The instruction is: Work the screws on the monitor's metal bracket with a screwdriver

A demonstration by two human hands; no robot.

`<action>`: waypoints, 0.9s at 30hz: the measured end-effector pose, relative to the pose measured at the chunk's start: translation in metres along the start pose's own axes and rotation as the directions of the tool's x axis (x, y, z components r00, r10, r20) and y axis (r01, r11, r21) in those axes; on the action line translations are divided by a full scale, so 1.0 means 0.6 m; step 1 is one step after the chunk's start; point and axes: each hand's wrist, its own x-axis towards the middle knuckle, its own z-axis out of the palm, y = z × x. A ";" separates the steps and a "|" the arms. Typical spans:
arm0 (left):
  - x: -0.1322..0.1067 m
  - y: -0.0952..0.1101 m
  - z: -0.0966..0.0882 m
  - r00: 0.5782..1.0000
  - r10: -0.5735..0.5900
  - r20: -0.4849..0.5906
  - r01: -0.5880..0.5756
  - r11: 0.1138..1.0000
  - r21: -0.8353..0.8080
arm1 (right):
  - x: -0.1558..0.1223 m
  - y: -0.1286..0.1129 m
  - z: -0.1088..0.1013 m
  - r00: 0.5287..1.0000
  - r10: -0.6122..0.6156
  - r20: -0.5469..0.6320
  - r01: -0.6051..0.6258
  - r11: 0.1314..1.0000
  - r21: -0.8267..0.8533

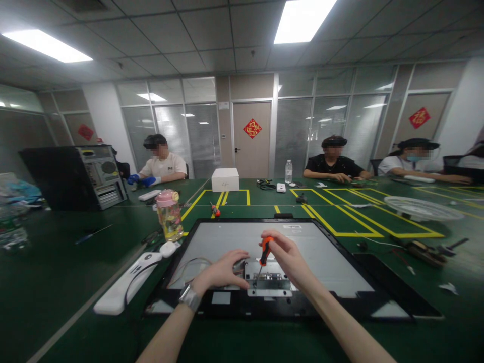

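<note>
A large flat display panel (321, 257) with a black frame lies back side up on the green table. At its lower middle sits a metal bracket (272, 291) with screw holes. My right hand (283, 252) grips an orange and black screwdriver (265, 250); its shaft slants down to the bracket's left part, and whether the tip sits in a screw I cannot tell. My left hand (223, 272) rests on the panel at the bracket's left edge, thumb and fingers apart. Thin cables (192, 262) run across the panel left of that hand.
Left of the panel lie a white power strip (128, 285) and a pink-lidded bottle (169, 214); a computer case (75, 176) stands farther left. A white box (225, 180) is ahead. A dark panel (397, 282) lies at right. Several people sit across the table.
</note>
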 end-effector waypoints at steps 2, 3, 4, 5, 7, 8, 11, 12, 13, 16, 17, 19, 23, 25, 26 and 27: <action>0.000 -0.002 0.001 1.000 0.006 0.001 -0.006 1.000 0.002 | 0.000 0.003 -0.002 1.000 -0.017 -0.008 0.017 1.000 -0.011; 0.000 -0.002 0.001 1.000 0.009 0.000 -0.009 1.000 0.001 | 0.000 0.004 -0.004 1.000 -0.022 -0.010 0.022 1.000 -0.013; 0.000 -0.003 0.001 1.000 0.010 -0.001 -0.010 1.000 0.001 | 0.000 0.004 -0.005 1.000 -0.021 -0.008 0.021 1.000 -0.018; 0.000 -0.003 0.001 1.000 0.008 -0.002 -0.008 1.000 0.001 | 0.000 0.003 -0.005 1.000 -0.016 0.001 0.016 1.000 -0.023; 0.000 -0.002 0.001 1.000 0.002 -0.001 -0.002 1.000 0.002 | 0.000 -0.001 -0.005 1.000 -0.007 0.026 0.008 1.000 -0.023; 0.000 -0.002 0.001 1.000 -0.001 0.001 0.001 1.000 0.002 | -0.001 -0.003 -0.004 0.999 -0.005 0.038 0.005 1.000 -0.012; 0.000 0.000 0.000 1.000 0.001 0.003 -0.001 1.000 -0.003 | -0.001 -0.008 0.001 0.999 0.002 0.053 -0.005 0.999 0.053; 0.000 -0.001 0.000 1.000 0.004 0.002 -0.004 1.000 -0.006 | -0.001 -0.008 0.002 0.999 0.008 0.051 -0.011 0.998 0.067; 0.000 -0.001 0.001 1.000 0.005 0.000 -0.005 1.000 -0.010 | -0.002 -0.007 0.003 0.999 0.012 0.048 -0.015 0.997 0.069; 0.001 -0.003 0.002 1.000 0.000 -0.004 0.000 1.000 -0.022 | -0.001 -0.002 0.001 0.999 0.001 0.033 -0.002 1.000 0.023; 0.001 -0.004 0.002 1.000 -0.003 -0.003 0.003 1.000 -0.025 | -0.001 0.000 -0.001 1.000 -0.007 0.028 0.007 1.000 0.004; 0.002 -0.004 0.002 1.000 -0.007 -0.002 0.007 1.000 -0.026 | 0.000 0.003 -0.005 1.000 -0.020 0.021 0.021 1.000 -0.021; 0.001 -0.003 0.002 1.000 -0.005 -0.004 0.005 1.000 -0.015 | 0.000 -0.001 -0.009 0.999 -0.014 0.045 0.016 0.999 -0.038; 0.001 -0.003 0.002 1.000 0.001 -0.003 -0.001 1.000 -0.015 | -0.002 -0.004 -0.007 0.997 -0.006 0.080 0.008 1.000 -0.024; 0.001 -0.004 0.002 1.000 0.005 -0.002 -0.005 1.000 -0.018 | -0.003 -0.006 -0.006 0.996 -0.004 0.092 0.005 1.000 -0.010; 0.002 -0.004 0.002 1.000 0.009 -0.003 -0.009 1.000 -0.022 | -0.004 -0.008 -0.004 0.995 -0.004 0.098 0.004 1.000 0.004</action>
